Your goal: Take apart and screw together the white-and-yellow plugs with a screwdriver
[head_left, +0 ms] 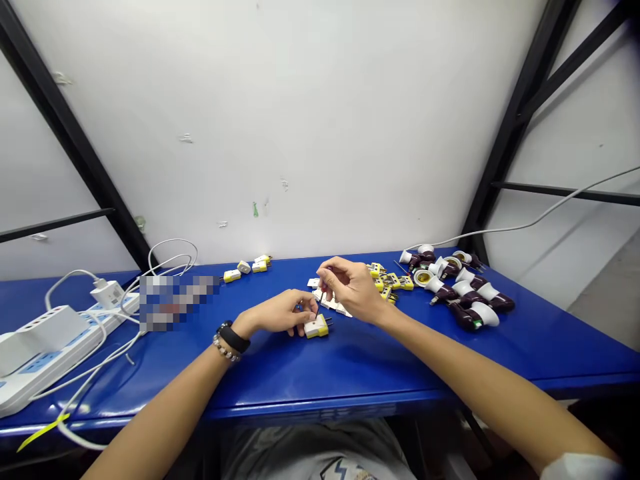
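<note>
A white and yellow electrical plug (315, 327) lies on the blue table, its metal prongs pointing right. My left hand (287, 312) grips its left side with the fingers closed. Pinched in my right hand (350, 287) is a screwdriver (321, 303) with a dark shaft and a reddish handle mostly covered by my fingers. The shaft slants down and its tip meets the plug's white top face. Behind my hands lie several white plug covers (327, 301), partly hidden by my right hand. A pile of yellow plug halves (387, 283) sits just beyond that hand.
Several dark lamp holders with white collars (467, 293) are heaped at the right. More white and yellow plugs (233, 275) lie toward the back left. A white power strip (55, 360) with tangled cables (97, 363) occupies the left end. A white wall (310, 133) rises behind the table (250, 387).
</note>
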Tool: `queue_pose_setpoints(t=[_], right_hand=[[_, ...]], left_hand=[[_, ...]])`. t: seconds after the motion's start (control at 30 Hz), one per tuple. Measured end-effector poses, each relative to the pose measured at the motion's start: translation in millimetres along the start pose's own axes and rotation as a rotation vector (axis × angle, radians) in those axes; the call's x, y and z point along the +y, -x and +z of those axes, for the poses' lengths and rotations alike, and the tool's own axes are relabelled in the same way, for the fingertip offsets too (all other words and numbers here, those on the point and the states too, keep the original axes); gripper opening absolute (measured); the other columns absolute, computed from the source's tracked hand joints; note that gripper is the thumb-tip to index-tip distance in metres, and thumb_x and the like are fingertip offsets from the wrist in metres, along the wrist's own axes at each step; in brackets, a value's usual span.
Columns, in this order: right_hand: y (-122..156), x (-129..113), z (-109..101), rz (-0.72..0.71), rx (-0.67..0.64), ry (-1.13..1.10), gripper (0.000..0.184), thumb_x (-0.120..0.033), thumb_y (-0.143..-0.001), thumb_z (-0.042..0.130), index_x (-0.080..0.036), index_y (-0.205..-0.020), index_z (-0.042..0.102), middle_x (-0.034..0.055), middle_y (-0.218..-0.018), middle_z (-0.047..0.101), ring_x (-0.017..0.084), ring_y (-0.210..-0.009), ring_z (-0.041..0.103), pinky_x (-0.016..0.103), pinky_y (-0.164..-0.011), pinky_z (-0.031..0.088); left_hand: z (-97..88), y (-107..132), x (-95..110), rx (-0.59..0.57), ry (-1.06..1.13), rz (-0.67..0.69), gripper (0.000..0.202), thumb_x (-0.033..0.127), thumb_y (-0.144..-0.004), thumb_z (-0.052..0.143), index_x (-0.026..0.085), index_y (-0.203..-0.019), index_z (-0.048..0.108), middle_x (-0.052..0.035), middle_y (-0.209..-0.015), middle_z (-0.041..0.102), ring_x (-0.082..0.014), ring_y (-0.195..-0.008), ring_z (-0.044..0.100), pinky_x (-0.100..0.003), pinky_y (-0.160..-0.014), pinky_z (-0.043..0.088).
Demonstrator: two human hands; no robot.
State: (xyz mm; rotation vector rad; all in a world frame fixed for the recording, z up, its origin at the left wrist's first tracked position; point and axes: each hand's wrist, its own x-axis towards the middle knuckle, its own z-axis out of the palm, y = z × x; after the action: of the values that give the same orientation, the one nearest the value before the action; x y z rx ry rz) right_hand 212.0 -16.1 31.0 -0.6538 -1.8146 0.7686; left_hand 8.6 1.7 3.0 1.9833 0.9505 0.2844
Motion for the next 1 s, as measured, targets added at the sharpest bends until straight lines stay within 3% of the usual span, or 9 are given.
queue_pose_setpoints(t=[0.2, 0.47, 0.6, 0.7, 0.83, 1.0], right_hand=[[2, 3, 1, -0.107, -0.018, 0.192, 0.02, -0.035, -0.096, 0.055, -0.018, -0.088, 0.064, -0.0001, -0.065, 0.064, 0.011, -0.052, 0.057, 0.023, -0.053, 0.046], [2, 10, 3, -0.143, -0.023, 0.293, 0.02, -0.032, -0.096, 0.055, -0.018, -0.088, 0.067, -0.0004, -0.062, 0.064, 0.012, -0.054, 0.056, 0.023, -0.055, 0.043], [3, 10, 3, -0.147, -0.032, 0.341, 0.02, -0.033, -0.096, 0.055, -0.019, -0.089, 0.068, 0.0005, -0.064, 0.066, 0.013, -0.057, 0.058, 0.024, -0.057, 0.043], [2, 8, 3, -0.125, -0.047, 0.344, 0.02, -0.032, -0.095, 0.055, -0.019, -0.089, 0.069, 0.0013, -0.067, 0.068, 0.013, -0.059, 0.06, 0.024, -0.058, 0.044], [1, 5, 3, -0.125, -0.073, 0.315, 0.022, -0.029, -0.095, 0.054, -0.018, -0.091, 0.071, 0.0032, -0.072, 0.071, 0.014, -0.063, 0.064, 0.023, -0.061, 0.047], [1, 5, 3, -0.061, -0.113, 0.226, 0.027, -0.027, -0.094, 0.054, -0.015, -0.107, 0.074, 0.0049, -0.076, 0.075, 0.015, -0.063, 0.067, 0.025, -0.062, 0.051]], left_hand=[[4.7, -4, -1, 0.018, 0.028, 0.056, 0.033, 0.05, -0.089, 0.059, 0.018, -0.1, 0.058, -0.0045, -0.094, 0.064, -0.0182, -0.073, 0.069, -0.024, -0.053, 0.055], [6.4, -4, 1, 0.042, -0.031, 0.111, 0.025, 0.042, -0.092, 0.055, 0.018, -0.095, 0.058, -0.0028, -0.088, 0.064, -0.0174, -0.07, 0.066, -0.026, -0.058, 0.052], [4.8, -3, 5, 0.145, -0.217, 0.203, 0.02, 0.034, -0.093, 0.055, 0.017, -0.088, 0.064, -0.0019, -0.081, 0.068, -0.0165, -0.075, 0.061, -0.027, -0.068, 0.047], [4.2, -1, 11, 0.206, -0.179, 0.232, 0.019, 0.029, -0.092, 0.055, 0.016, -0.09, 0.069, -0.0033, -0.088, 0.073, -0.0174, -0.08, 0.063, -0.027, -0.073, 0.048], [7.6, 1, 16, 0.132, -0.016, 0.272, 0.024, 0.032, -0.093, 0.057, 0.013, -0.098, 0.071, -0.0067, -0.096, 0.076, -0.0199, -0.088, 0.068, -0.028, -0.079, 0.051], [12.1, -3, 16, 0.098, -0.041, 0.264, 0.03, 0.035, -0.095, 0.056, 0.013, -0.09, 0.075, -0.008, -0.093, 0.077, -0.0202, -0.087, 0.068, -0.028, -0.082, 0.052]])
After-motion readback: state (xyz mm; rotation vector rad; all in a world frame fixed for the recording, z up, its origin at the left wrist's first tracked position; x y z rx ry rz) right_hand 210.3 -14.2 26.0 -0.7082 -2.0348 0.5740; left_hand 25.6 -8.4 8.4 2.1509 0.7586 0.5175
